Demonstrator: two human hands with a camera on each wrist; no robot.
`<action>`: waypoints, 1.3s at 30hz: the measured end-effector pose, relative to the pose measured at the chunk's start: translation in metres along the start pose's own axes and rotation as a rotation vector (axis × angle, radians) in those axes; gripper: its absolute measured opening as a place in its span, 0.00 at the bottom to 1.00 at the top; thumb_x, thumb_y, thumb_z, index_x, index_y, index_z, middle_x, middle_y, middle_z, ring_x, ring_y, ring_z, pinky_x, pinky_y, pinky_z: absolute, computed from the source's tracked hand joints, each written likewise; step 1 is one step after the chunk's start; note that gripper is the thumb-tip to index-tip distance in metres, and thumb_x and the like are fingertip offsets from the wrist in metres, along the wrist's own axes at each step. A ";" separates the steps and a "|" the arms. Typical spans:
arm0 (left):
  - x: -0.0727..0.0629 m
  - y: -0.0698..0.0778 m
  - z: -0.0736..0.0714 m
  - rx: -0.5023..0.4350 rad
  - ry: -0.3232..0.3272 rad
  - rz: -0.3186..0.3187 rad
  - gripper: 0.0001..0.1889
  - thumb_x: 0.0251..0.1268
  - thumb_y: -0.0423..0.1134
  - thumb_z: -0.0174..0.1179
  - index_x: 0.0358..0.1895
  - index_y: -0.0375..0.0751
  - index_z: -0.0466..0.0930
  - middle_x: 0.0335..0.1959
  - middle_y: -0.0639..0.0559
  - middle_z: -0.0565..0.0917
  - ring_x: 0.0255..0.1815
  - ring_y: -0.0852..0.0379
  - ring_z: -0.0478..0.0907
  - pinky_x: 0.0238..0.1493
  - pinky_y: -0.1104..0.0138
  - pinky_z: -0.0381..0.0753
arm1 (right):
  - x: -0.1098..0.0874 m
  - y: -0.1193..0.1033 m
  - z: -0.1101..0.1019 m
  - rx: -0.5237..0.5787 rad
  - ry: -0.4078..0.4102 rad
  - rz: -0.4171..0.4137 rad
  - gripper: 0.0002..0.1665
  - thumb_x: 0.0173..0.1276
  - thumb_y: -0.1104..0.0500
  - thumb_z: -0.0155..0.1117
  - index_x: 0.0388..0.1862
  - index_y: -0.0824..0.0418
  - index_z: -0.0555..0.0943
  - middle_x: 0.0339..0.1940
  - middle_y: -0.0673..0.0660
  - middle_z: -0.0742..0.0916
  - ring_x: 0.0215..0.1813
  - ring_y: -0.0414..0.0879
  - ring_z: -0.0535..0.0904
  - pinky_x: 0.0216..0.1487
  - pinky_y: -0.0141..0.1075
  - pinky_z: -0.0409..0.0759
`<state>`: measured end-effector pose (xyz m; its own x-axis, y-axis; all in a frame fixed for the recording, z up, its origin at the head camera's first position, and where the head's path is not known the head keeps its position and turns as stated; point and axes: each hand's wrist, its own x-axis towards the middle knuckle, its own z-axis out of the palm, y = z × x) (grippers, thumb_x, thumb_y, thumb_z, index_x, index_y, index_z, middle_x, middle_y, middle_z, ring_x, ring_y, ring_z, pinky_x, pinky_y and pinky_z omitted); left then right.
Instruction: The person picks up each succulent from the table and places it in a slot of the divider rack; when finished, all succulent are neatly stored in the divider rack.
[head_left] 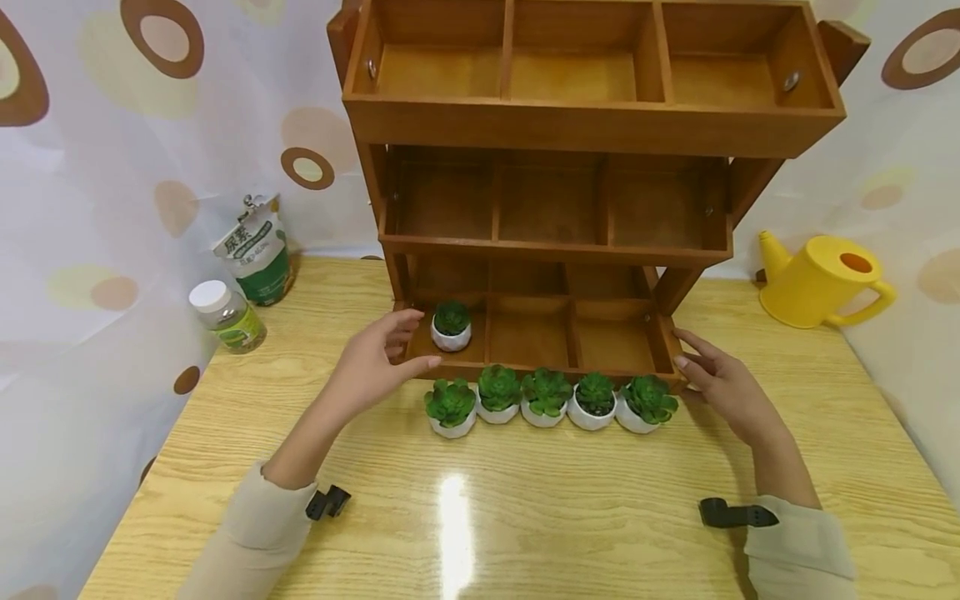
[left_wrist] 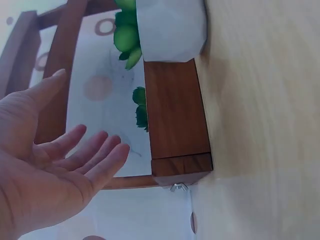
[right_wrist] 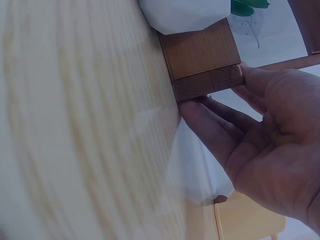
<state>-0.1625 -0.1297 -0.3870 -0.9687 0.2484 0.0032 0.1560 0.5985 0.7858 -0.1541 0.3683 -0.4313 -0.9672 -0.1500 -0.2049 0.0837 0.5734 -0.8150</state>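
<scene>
Between the two hands, the five potted plants [head_left: 546, 396] stand on the table [head_left: 570, 533] in one row, and the long axis of this row goes from left to right, just beside the front board [left_wrist: 177, 110] of the lowest tray [head_left: 528, 337]. The left hand [head_left: 371, 360] is nearer to the left end of the row; the right hand [head_left: 723, 387] is nearer to the right end. One single potted plant [head_left: 452, 329] sits upright inside the front left compartment of this tray, just to the right of the left fingers. The left hand is free and holds nothing: its fingers are loose, with the thumb apart and pointing to the right. The right hand is also not clenched; its rather straight fingertips touch the right end of the tray.
</scene>
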 end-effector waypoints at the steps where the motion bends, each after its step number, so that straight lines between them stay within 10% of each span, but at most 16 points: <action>1: -0.004 -0.001 0.000 -0.009 -0.005 -0.010 0.37 0.63 0.53 0.71 0.72 0.47 0.70 0.69 0.43 0.77 0.67 0.42 0.77 0.66 0.49 0.77 | 0.000 -0.001 0.000 -0.003 0.001 0.003 0.39 0.83 0.42 0.46 0.85 0.46 0.48 0.79 0.73 0.64 0.50 0.27 0.80 0.55 0.41 0.85; 11: -0.031 -0.005 -0.001 0.013 -0.134 -0.067 0.39 0.59 0.56 0.72 0.70 0.42 0.72 0.63 0.44 0.82 0.64 0.45 0.79 0.62 0.52 0.81 | 0.000 -0.001 0.001 -0.042 0.018 0.019 0.39 0.82 0.39 0.45 0.85 0.44 0.48 0.80 0.70 0.64 0.63 0.45 0.78 0.55 0.39 0.86; 18: -0.032 -0.013 0.005 0.014 -0.202 -0.053 0.40 0.61 0.56 0.71 0.72 0.42 0.71 0.68 0.42 0.78 0.67 0.41 0.78 0.60 0.50 0.82 | 0.001 -0.001 0.000 -0.021 0.013 0.024 0.39 0.82 0.40 0.46 0.85 0.45 0.49 0.79 0.72 0.64 0.50 0.29 0.80 0.54 0.39 0.86; 39: -0.022 -0.024 0.026 -0.063 -0.356 -0.024 0.42 0.59 0.52 0.74 0.76 0.51 0.66 0.73 0.46 0.73 0.72 0.42 0.72 0.68 0.50 0.76 | 0.001 0.001 0.000 -0.008 0.005 0.001 0.38 0.83 0.43 0.45 0.85 0.46 0.48 0.79 0.73 0.64 0.49 0.31 0.82 0.55 0.42 0.85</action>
<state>-0.1399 -0.1296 -0.4217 -0.8420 0.4914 -0.2226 0.1114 0.5622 0.8195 -0.1546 0.3688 -0.4327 -0.9684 -0.1453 -0.2028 0.0826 0.5803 -0.8102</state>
